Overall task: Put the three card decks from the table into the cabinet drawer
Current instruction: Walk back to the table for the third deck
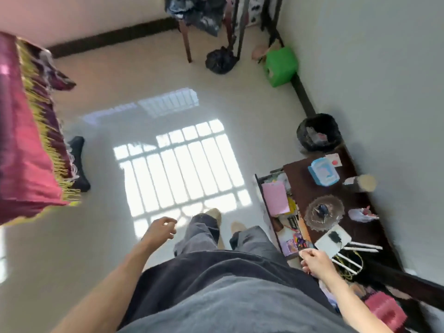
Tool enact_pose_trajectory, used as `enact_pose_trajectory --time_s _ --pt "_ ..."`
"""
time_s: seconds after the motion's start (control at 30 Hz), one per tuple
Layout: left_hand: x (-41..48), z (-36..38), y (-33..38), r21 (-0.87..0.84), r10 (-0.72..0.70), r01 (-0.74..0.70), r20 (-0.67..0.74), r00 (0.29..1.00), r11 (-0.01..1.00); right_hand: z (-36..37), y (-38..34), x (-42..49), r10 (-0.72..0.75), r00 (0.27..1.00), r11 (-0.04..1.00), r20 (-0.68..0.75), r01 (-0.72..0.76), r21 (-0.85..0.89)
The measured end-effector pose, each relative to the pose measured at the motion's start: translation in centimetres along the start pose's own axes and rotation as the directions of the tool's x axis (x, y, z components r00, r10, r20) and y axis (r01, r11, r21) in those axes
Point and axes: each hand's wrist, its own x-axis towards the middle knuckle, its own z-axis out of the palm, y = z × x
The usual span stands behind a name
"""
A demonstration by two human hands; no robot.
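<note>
Head view, steeply down, standing height

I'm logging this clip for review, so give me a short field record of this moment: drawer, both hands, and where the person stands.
drawer: open, full of clutter, a pink sheet on top
cabinet top: dark, holds a blue box and a glass dish
right hand: at the drawer's near end, fingers curled; any held item too blurred to tell
left hand: free over the floor, empty
person: standing beside the cabinet
</note>
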Motion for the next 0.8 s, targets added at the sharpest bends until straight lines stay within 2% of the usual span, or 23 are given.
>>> enact_pose_trajectory --time_s 0.1,0.23,0.33,0.47,0.57,0.67,0.8 --pt "-3.3 2.2 -4.3 -0.234 -0.083 0.061 -0.087 0.993 0.97 -0.9 -4.1 2.1 -0.124 0.988 0.97 0.09 0.14 -0.196" --pt "-8.3 7.0 -10.5 -0.483 -0.245 0.159 -0.121 0.962 0.861 0.0 -8.4 3.8 -0.223 0.954 0.877 0.199 0.286 -0.387" --pt "-12.0 11.5 -15.8 -0.64 -0.414 0.27 -0.085 0.906 0.72 2.0 -11.1 3.0 -0.252 0.924 0.793 0.287 0.368 -0.486" --pt "-16.4 16.8 -21.7 -0.777 -0.582 0.401 0.055 0.811 0.486 6.9 -15.4 0.4 -0.243 0.857 0.658 0.454 0.49 -0.572" --pt "-18.5 19.6 -24.4 -0.86 -0.636 0.406 0.13 0.76 0.309 11.9 -19.1 -2.0 -0.278 0.788 0.584 0.55 0.593 -0.555" --pt "-19.1 20.4 -26.4 -0.909 -0.663 0.378 0.173 0.728 0.178 17.8 -22.8 -5.2 -0.308 0.723 0.463 0.619 0.682 -0.566" --pt "-19.4 17.9 -29.7 -0.939 -0.653 0.322 0.171 0.738 0.118 24.9 -26.5 -9.3 -0.312 0.689 0.375 0.654 0.722 -0.582"
